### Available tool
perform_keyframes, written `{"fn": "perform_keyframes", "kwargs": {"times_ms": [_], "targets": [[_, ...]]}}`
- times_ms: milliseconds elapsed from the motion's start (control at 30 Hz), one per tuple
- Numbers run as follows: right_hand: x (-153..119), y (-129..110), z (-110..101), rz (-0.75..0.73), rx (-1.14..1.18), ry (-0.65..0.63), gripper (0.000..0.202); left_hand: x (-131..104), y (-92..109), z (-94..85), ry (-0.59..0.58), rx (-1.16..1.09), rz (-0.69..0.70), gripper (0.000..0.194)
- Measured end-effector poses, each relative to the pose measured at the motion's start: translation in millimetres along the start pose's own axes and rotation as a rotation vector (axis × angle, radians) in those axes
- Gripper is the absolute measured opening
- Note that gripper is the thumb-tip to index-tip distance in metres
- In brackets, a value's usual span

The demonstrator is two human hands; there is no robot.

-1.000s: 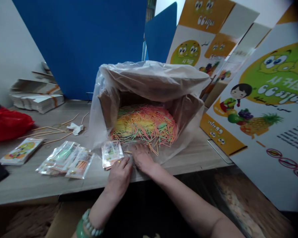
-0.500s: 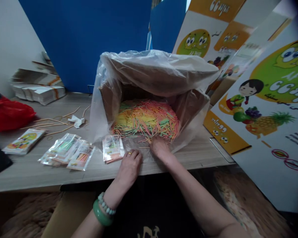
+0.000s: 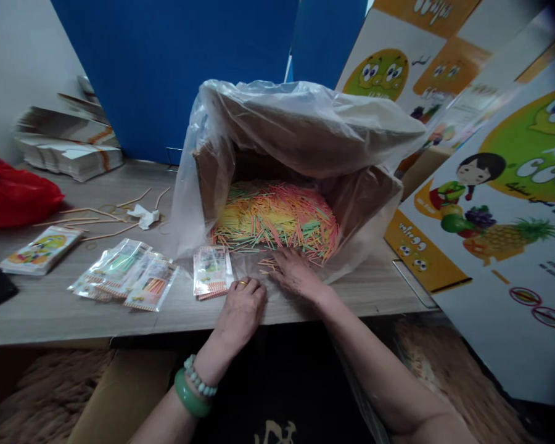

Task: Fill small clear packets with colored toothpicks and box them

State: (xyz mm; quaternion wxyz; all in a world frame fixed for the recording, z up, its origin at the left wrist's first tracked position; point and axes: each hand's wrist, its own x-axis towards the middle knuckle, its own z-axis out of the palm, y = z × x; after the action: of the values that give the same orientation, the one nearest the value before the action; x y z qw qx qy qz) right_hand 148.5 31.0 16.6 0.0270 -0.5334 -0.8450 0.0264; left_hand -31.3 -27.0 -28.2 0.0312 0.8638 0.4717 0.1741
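Observation:
A heap of thin pink, yellow, orange and green sticks [image 3: 277, 219] lies inside a cardboard box on its side, lined with a clear plastic bag [image 3: 187, 197]. My right hand [image 3: 300, 277] rests at the opening, fingers stretched flat over a few loose sticks [image 3: 268, 265] on the bag's front part. Closer to the table edge, my left hand [image 3: 243, 308] has its fingers curled down against the surface; whatever is under them is hidden. Just left of it is a small stack of printed pouches [image 3: 211, 271].
Clear pouches with coloured sticks [image 3: 152, 287] lie to the left, beside a printed white packet [image 3: 41, 250]. Behind are twist-like strands [image 3: 97, 216], a crumpled tissue [image 3: 144, 217] and a red bag [image 3: 18, 194]. Large printed cartons [image 3: 490, 246] stand on the right.
My right hand has flattened and its fingers spread, with several loose sticks now showing beside them at the box opening. My left hand has stayed about where it was. The view has shifted slightly.

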Motion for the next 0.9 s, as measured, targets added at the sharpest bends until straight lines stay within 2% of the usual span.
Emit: {"fn": "perform_keyframes", "kwargs": {"times_ms": [67, 200, 367, 533, 633, 733, 900], "targets": [[0.6, 3.8, -0.6, -0.054, -0.007, -0.009, 0.044, 0.0, 0.0, 0.0, 0.001, 0.001, 0.003, 0.017], [8.7, 8.6, 1.9, -0.031, -0.122, -0.013, 0.034, 0.6, 0.0, 0.0, -0.01, 0.036, 0.004, 0.018], [27.2, 3.8, 5.5, -0.029, -0.229, -0.035, 0.034, 0.9, -0.2, -0.7, -0.028, 0.057, 0.006, 0.017], [33.4, 5.7, 7.2, 0.094, -0.197, -0.066, 0.031, 0.8, 0.6, -1.6, -0.029, 0.053, -0.013, 0.017], [38.2, 14.2, 5.3, 0.227, -0.141, 0.017, 0.034, 0.7, 0.8, -1.4, -0.022, 0.037, -0.011, 0.017], [56.8, 18.7, 0.6, 0.362, -0.065, 0.076, 0.035, 0.5, 0.8, -1.3, -0.018, 0.026, -0.01, 0.017], [97.1, 10.8, -4.1, 0.471, -0.013, 0.008, 0.035, 0.0, 0.6, 0.0, -0.031, 0.033, -0.018, 0.018]]}}
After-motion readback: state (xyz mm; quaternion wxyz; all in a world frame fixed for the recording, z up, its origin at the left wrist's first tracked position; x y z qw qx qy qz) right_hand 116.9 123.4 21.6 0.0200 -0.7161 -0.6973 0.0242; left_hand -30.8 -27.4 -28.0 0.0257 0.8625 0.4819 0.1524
